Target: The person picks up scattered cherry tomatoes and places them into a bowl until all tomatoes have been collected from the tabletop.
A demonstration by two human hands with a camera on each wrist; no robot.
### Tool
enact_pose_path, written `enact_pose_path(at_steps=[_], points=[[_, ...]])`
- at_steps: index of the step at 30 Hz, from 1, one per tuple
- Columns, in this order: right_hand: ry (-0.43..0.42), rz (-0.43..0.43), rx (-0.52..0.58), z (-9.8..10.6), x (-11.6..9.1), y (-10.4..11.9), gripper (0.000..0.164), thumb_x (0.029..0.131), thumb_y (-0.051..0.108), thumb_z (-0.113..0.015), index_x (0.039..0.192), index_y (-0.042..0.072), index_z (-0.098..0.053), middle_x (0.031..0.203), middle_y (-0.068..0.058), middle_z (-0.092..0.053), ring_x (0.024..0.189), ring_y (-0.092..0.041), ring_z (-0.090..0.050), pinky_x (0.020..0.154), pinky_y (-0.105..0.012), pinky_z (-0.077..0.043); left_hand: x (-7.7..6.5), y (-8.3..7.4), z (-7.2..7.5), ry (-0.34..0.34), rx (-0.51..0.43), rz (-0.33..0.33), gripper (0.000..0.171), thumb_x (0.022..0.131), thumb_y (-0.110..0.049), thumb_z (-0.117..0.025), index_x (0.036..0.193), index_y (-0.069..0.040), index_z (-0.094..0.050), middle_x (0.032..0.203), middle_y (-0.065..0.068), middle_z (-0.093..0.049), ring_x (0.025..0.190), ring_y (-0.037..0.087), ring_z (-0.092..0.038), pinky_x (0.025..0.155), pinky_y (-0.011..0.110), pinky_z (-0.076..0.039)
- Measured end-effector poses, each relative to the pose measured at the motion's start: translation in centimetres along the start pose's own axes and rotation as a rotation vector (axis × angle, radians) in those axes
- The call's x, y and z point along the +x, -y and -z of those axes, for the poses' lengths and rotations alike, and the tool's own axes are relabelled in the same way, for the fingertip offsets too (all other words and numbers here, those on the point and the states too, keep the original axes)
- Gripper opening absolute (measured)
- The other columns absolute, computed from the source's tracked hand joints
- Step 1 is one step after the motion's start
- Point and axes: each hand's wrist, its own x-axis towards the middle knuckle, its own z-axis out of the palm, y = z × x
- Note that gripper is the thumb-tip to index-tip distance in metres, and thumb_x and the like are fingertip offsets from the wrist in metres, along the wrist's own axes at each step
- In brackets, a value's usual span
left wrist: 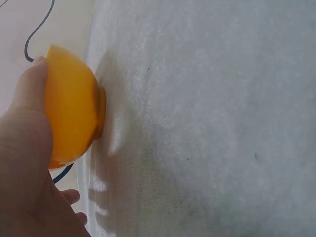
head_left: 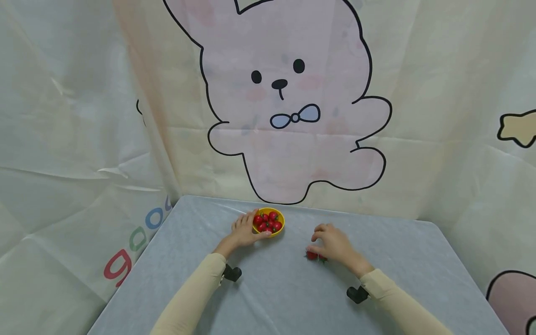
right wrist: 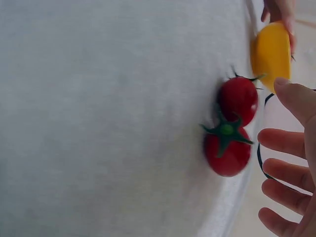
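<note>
A yellow bowl (head_left: 283, 226) full of small red tomatoes (head_left: 273, 216) stands near the table's far edge. My left hand (head_left: 244, 231) holds it from the left, thumb along the near side. In the left wrist view the thumb reaches the rim of the bowl (left wrist: 71, 108), whose foot meets the cloth. To the right, my right hand (head_left: 332, 243) hovers over two tomatoes on the table, fingers spread. In the right wrist view one tomato (right wrist: 238, 101) touches another tomato (right wrist: 228, 160) with a green star-shaped stem; the fingers are apart from both.
A pale grey-blue cloth covers the table (head_left: 268, 298). Behind it hangs a cream curtain (head_left: 418, 177) with a cartoon bear print, and another printed curtain (head_left: 63, 195) closes the left side. A black wrist camera (head_left: 357, 294) sits under the right sleeve.
</note>
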Motion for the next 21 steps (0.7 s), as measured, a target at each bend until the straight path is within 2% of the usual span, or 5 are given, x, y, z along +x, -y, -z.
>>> enact_pose_path(at_steps=[8,15,21], points=[[-0.036,0.020,0.005,-0.6,-1.0,0.1,0.029,0.078,0.049,-0.079,0.077,0.021,-0.073,0.104,-0.003,-0.068,0.096,-0.022,-0.058,0.083,-0.044,-0.052,-0.1,0.0,0.1,0.014,-0.006,0.018,0.098,0.084,-0.065,-0.065,0.158,-0.022,-0.018,0.161,0.017,-0.028,0.150,0.042,-0.018,0.118,0.066,-0.016],[0.011,-0.015,0.029,-0.9,-1.4,0.2,0.031,0.075,0.054,-0.080,0.076,0.024,-0.072,0.107,-0.002,-0.068,0.099,-0.019,-0.056,0.087,-0.043,-0.051,-0.2,-0.1,0.3,0.021,-0.016,0.012,0.098,0.084,-0.062,-0.066,0.158,-0.020,-0.018,0.160,0.017,-0.028,0.149,0.043,-0.019,0.117,0.066,-0.017],[0.016,-0.014,0.001,-1.2,-1.6,0.4,0.033,0.074,0.055,-0.081,0.077,0.023,-0.072,0.107,-0.002,-0.068,0.097,-0.018,-0.056,0.082,-0.040,-0.051,-0.2,0.0,0.2,0.022,-0.019,0.013,0.098,0.084,-0.062,-0.066,0.158,-0.021,-0.017,0.161,0.016,-0.028,0.149,0.043,-0.020,0.118,0.065,-0.017]])
